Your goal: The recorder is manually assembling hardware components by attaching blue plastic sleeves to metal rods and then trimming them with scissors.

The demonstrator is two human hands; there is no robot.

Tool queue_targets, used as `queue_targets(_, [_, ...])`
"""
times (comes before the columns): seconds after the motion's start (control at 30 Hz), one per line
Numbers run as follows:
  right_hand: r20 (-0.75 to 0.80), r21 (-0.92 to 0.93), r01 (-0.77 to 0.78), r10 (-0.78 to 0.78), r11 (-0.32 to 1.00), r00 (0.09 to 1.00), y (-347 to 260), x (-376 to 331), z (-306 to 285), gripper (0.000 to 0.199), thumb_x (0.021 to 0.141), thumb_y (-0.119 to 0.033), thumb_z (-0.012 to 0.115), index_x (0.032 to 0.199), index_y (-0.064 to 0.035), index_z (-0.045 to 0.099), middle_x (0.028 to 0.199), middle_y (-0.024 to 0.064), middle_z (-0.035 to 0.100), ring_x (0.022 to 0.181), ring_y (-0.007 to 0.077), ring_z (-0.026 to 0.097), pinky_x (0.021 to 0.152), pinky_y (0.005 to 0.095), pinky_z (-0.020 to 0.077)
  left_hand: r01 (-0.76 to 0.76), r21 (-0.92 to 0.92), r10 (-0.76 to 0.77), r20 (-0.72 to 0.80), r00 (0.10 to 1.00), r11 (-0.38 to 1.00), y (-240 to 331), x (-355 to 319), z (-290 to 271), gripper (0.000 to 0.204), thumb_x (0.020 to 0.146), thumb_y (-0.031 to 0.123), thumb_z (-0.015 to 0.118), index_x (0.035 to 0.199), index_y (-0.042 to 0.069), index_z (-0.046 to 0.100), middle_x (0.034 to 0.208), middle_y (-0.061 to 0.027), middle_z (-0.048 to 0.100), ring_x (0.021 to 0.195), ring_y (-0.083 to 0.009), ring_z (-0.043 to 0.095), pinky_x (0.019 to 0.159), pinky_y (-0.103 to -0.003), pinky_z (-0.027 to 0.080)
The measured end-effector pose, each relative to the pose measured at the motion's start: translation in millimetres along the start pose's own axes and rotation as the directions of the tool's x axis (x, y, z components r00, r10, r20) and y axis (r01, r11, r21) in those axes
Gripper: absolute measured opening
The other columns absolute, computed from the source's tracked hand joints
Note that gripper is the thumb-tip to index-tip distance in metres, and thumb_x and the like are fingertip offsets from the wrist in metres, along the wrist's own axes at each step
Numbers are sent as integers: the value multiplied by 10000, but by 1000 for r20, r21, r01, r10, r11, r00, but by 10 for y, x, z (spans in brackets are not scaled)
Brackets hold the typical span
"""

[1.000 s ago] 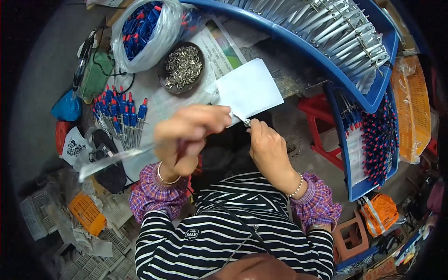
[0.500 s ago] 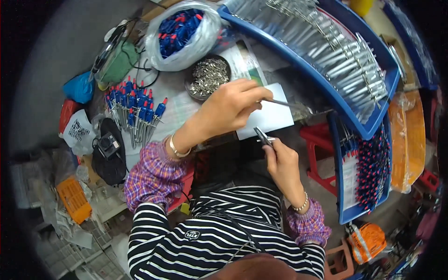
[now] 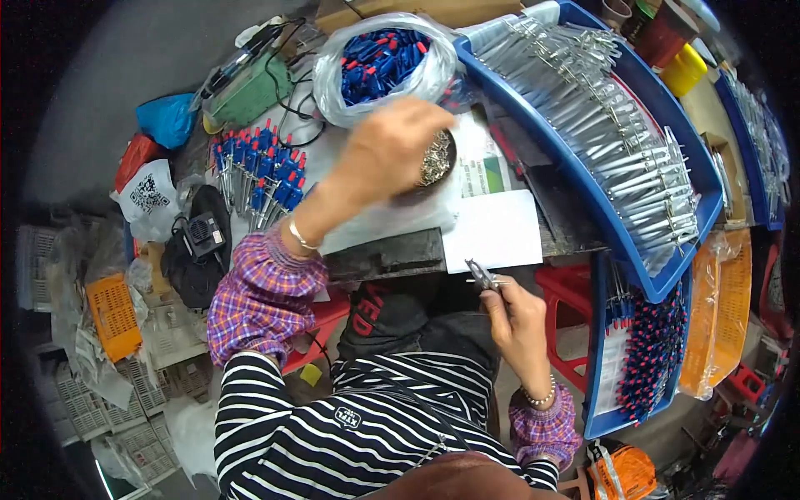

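My left hand [image 3: 392, 150] is smeared by motion over a dark round bowl [image 3: 452, 158] of small shiny metal parts [image 3: 435, 162], and covers much of it. Its fingers are too blurred to show whether they hold anything. Lower right, my right hand [image 3: 518, 321] is closed around small pliers [image 3: 482, 275], whose jaws point up and left beside a white sheet [image 3: 493, 232]. Blue pieces with red tips [image 3: 387, 67] fill a clear plastic bag [image 3: 332, 87] behind the bowl. Several metal rods with blue, red-tipped ends [image 3: 258, 171] lie bunched to the left.
A long blue tray [image 3: 533, 112] of bare metal rods [image 3: 617, 125] stands at the right. Below it, another blue tray [image 3: 596, 400] holds blue-and-red pieces. Red stools [image 3: 567, 292], an orange crate [image 3: 114, 317] and a black bag [image 3: 204, 271] are around the table.
My left hand has left the rod it held near the tray and swung left to the bowl. My right hand keeps the pliers. The view has shifted, so the table sits lower.
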State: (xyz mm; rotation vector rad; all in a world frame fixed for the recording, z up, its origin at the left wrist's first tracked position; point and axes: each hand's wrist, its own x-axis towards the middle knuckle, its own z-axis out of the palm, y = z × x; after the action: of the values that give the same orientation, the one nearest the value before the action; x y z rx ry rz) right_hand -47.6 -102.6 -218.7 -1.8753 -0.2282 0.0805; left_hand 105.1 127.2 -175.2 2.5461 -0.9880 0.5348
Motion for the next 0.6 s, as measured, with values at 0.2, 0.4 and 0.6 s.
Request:
queue_targets(0.2, [74, -199, 303, -294, 932, 953, -336, 674, -24, 47, 825, 1, 601, 853, 7, 563, 685, 179, 543, 586, 341, 549, 514, 313, 408, 212, 107, -206, -68, 976, 971, -485, -380, -246, 278, 747, -35, 569, 1014, 10, 628, 984, -143, 641, 936, -315, 602, 832, -384, 480])
queue_targets(0.4, [188, -260, 593, -563, 762, 805, -375, 1588, 337, 126, 799, -25, 600, 846, 33, 498, 1178, 170, 585, 804, 397, 592, 665, 418, 476, 130, 45, -129, -17, 991, 991, -397, -477, -208, 281, 749, -57, 582, 1026, -21, 618, 1004, -149, 631, 955, -317, 587, 856, -380, 474])
queue_targets(0.6, [242, -224, 540, -490, 811, 837, -110, 2122, 351, 134, 793, -13, 601, 774, 68, 496, 1157, 135, 609, 747, 370, 584, 645, 386, 459, 120, -32, -120, 0, 993, 992, -462, -605, -193, 327, 747, -51, 592, 1070, -5, 614, 1062, -142, 637, 982, -311, 599, 865, -375, 479])
